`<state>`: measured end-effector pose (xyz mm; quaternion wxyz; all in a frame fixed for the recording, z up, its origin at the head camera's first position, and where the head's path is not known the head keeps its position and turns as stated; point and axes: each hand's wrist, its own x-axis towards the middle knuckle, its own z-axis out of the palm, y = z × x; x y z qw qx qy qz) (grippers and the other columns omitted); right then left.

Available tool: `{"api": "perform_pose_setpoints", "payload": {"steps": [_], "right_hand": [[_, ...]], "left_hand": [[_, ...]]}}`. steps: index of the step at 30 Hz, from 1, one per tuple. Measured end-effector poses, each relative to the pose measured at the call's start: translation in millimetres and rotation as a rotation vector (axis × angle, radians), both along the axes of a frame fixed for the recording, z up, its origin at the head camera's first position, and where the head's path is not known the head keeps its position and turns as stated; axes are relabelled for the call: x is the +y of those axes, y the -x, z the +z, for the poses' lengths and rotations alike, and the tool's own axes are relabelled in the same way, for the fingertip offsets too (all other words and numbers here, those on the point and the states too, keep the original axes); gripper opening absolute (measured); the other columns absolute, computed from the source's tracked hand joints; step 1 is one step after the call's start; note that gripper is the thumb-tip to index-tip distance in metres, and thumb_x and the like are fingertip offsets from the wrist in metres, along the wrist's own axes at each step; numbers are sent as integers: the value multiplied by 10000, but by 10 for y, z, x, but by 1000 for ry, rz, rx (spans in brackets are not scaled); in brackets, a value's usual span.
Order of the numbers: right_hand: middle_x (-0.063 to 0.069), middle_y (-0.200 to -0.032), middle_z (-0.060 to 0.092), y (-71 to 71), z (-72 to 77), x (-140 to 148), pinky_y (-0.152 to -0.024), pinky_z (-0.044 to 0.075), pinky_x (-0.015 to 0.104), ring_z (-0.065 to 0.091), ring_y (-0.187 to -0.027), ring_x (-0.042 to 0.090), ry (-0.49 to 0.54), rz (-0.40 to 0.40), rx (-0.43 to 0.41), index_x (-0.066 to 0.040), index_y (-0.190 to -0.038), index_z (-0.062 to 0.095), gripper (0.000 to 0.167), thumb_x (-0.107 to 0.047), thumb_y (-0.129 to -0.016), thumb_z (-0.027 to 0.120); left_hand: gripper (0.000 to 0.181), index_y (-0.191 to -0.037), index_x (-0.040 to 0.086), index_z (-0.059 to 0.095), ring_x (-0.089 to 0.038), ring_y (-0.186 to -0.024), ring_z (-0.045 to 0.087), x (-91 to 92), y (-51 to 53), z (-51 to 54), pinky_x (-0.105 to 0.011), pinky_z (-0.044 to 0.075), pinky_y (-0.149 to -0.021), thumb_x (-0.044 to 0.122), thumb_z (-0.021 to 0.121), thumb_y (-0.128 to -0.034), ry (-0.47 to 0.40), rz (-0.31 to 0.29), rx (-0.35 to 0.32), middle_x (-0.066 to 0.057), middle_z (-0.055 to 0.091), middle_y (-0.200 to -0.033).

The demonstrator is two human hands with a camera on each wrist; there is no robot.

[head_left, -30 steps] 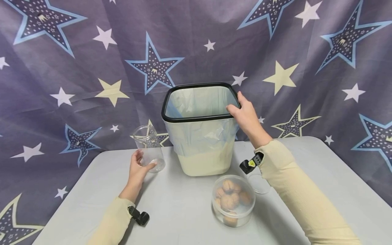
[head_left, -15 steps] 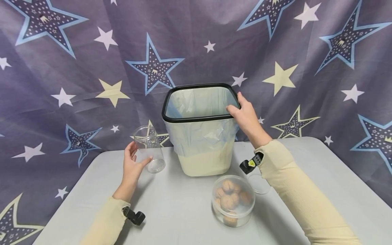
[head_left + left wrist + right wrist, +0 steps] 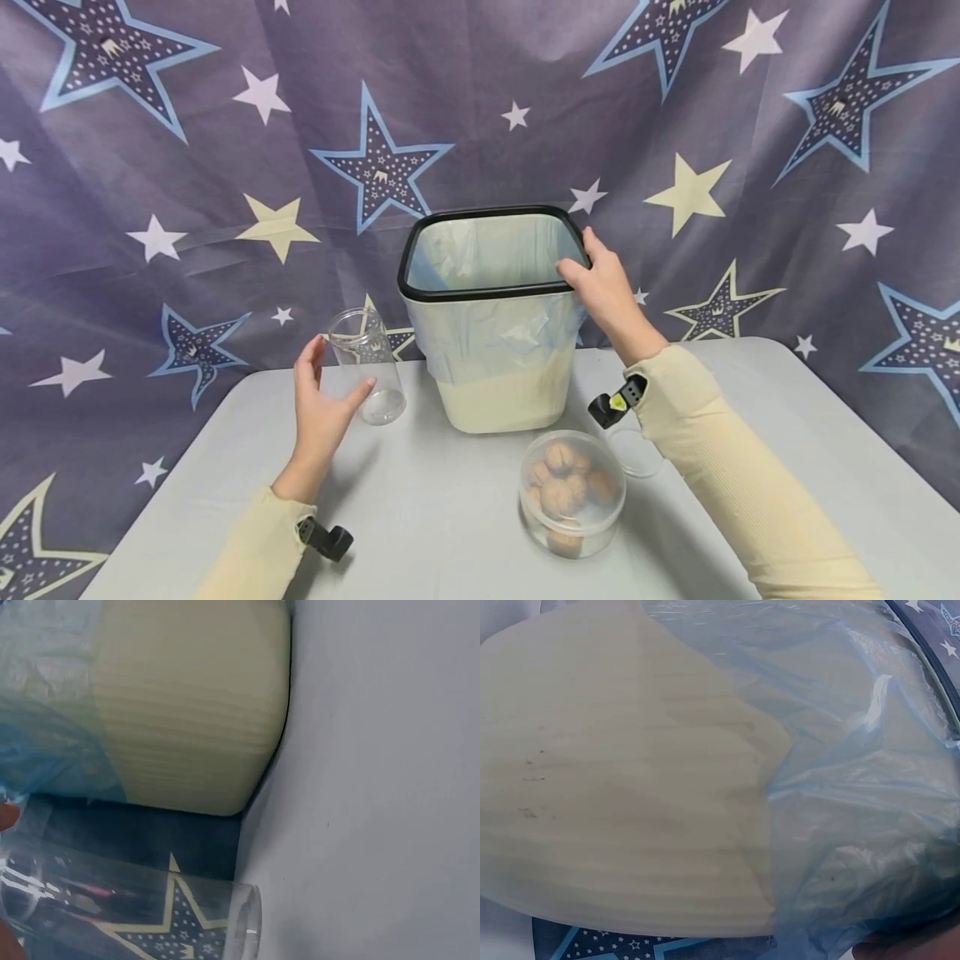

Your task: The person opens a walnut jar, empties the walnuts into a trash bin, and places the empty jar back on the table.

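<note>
A cream trash bin [image 3: 502, 400] stands upright at the back of the table, with a black rim [image 3: 480, 293] and a bluish plastic liner [image 3: 855, 787] folded over its outside. My right hand [image 3: 611, 292] grips the rim's right side, thumb over the top. Left of the bin stands a clear plastic jar [image 3: 371, 362], upright and see-through, also visible in the left wrist view. Around the jar's left side my left hand [image 3: 321, 408] is spread, thumb in front of the jar and fingers apart; whether the thumb touches it I cannot tell.
A round clear container [image 3: 573, 508] with several walnuts and a frosted lid stands at the table's front, right of centre. Beside it, partly behind the right sleeve, lies a clear round lid [image 3: 636, 454]. A starry curtain [image 3: 480, 100] hangs behind the grey table [image 3: 435, 517].
My left hand has loosened from the jar, drawing back left with its fingers spreading. The jar stays where it stood. My right hand and the bin have not moved.
</note>
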<state>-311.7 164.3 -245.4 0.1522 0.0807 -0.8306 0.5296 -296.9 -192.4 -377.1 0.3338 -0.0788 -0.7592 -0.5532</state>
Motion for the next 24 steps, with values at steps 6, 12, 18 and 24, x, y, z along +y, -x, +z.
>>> {"api": "perform_pose_setpoints", "payload": {"steps": [6, 12, 18, 24], "right_hand": [[104, -1565, 123, 1, 2, -4, -1156, 177, 372, 111, -1431, 193, 3, 4, 5, -15, -1492, 114, 760, -236, -861, 475], [110, -1564, 130, -5, -2, -6, -1160, 163, 376, 108, -1433, 201, 3, -3, 7, -20, -1493, 118, 755, -241, -868, 479], [96, -1561, 149, -23, -13, -12, -1158, 167, 356, 121, -1431, 191, 21, -16, 26, -28, -1493, 140, 743, -252, -873, 482], [87, -1556, 162, -43, -37, -5, -1155, 176, 354, 142, -1425, 184, 21, -15, 60, -40, -1494, 149, 703, -288, -916, 462]], "left_hand": [[832, -1364, -95, 355, -304, -1296, 356, 194, -271, 196, -284, 244, -1126, -112, 774, -646, 112, 20, 171, -276, 380, -1346], [774, -1296, -167, 384, -281, -1219, 407, 377, -501, 321, -247, 309, -1078, -155, 756, -617, 162, -33, 261, -318, 421, -1276], [795, -1293, -167, 391, -173, -1221, 420, 505, -612, 316, -264, 354, -1047, -172, 764, -590, 182, -134, 282, -321, 447, -1258], [809, -1286, -184, 384, -211, -1230, 429, 616, -706, 291, -220, 353, -1045, -176, 771, -575, 215, -255, 298, -337, 446, -1247]]}}
